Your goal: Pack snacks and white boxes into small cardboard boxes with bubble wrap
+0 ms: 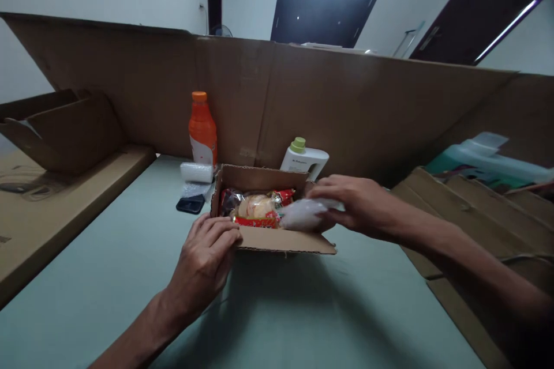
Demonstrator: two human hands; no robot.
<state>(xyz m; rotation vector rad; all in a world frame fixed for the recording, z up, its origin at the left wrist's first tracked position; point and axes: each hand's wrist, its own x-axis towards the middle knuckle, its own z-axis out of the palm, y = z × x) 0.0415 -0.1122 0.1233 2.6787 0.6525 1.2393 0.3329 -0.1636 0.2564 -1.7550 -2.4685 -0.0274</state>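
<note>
Right grip (346,200) had fingers and thumb closed on a white bag (303,214) at the cardboard box (255,174).
Just left of that grip, the bag hung over the box's right end, beside snack packets (255,207); farther left, the left grip (211,247) bent its fingers over the near edge, though whether it pinched could not be told. The step in hand looked like handling the bag at the opening; the next move seemed to call for a steady box.

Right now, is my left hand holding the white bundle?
No, your left hand is on the near left corner of the cardboard box, while your right hand holds the white bundle.
</note>
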